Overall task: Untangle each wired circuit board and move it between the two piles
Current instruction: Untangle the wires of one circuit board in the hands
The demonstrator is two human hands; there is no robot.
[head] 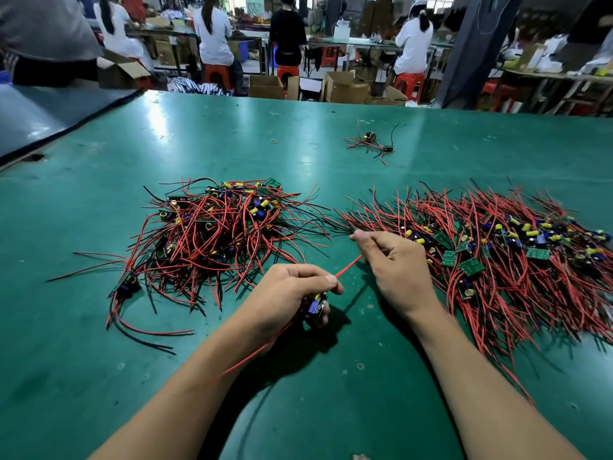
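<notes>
My left hand [292, 290] grips a small circuit board [315, 307] with blue and yellow parts, just above the green table [232, 134]. A red wire [348, 267] runs taut from it up to my right hand [394, 263], whose curled fingers pinch it. Another red wire trails back under my left forearm. A tangled pile of wired boards [212, 234] lies to the left of my hands. A flatter, combed-out pile [497, 247] with its wires fanned out lies to the right, close behind my right hand.
A few loose wired boards [370, 142] lie far out on the table, with a small rubber band [274, 140] to their left. Beyond the far edge are cardboard boxes [345, 86], red stools and several people working at benches.
</notes>
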